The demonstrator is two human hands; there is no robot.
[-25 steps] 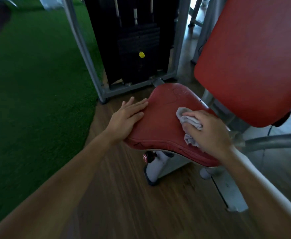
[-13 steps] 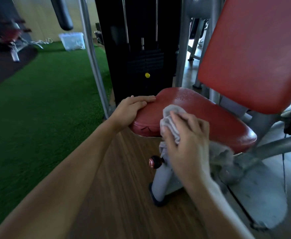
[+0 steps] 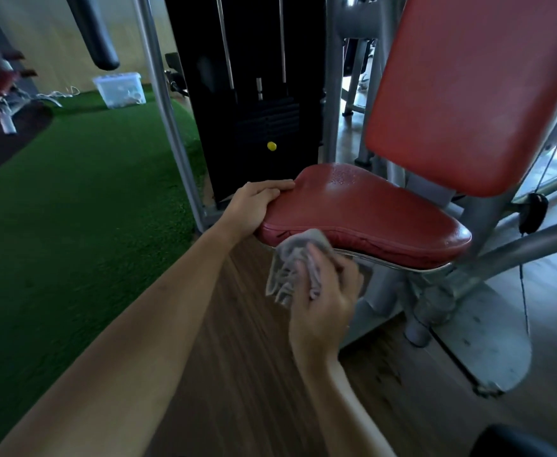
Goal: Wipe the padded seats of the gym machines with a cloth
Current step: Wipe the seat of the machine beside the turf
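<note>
Lower now than half a second ago, the right hand clutches a bunched grey cloth against the front edge of the red seat. Left of that grip, the left hand clasps the seat's side, fingers curled over its top; a red backrest rises beyond, to the right

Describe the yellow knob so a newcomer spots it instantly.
Find the red padded seat in mid frame; just behind it stands the black weight stack. Low on its front face sits the yellow knob, small and round, the only bright spot on that dark panel.
</note>
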